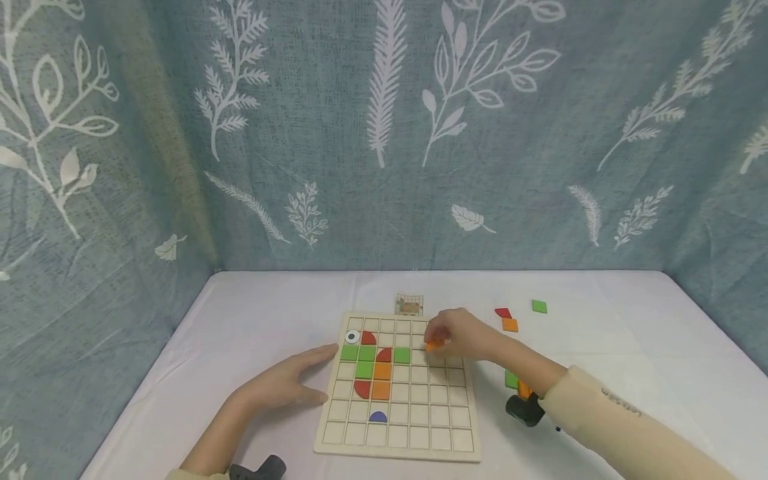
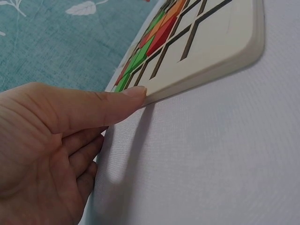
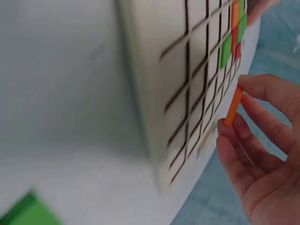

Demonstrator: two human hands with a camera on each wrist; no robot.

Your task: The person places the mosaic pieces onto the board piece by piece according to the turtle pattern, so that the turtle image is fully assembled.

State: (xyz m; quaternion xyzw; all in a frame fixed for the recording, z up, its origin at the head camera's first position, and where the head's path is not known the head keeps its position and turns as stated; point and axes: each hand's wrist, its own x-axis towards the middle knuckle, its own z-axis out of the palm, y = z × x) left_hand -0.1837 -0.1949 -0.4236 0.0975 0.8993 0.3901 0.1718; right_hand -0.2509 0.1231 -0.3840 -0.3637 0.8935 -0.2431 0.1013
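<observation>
One orange tile (image 3: pixel 234 107) is pinched in the right hand (image 1: pixel 461 335), over the far right part of the board (image 1: pixel 396 456). Left hand (image 1: pixel 282 383), fingers relaxed, rests its thumb against the board's left edge. Card (image 1: pixel 409 305) lies just beyond; loose tiles (image 1: pixel 539 307) lie rightward on the desk (image 1: pixel 288 313). Step judged: filling cells. Next move likely calls for squaring the tile, then releasing.

Smooth, matt, wood-look board (image 1: pixel 440 417)
</observation>
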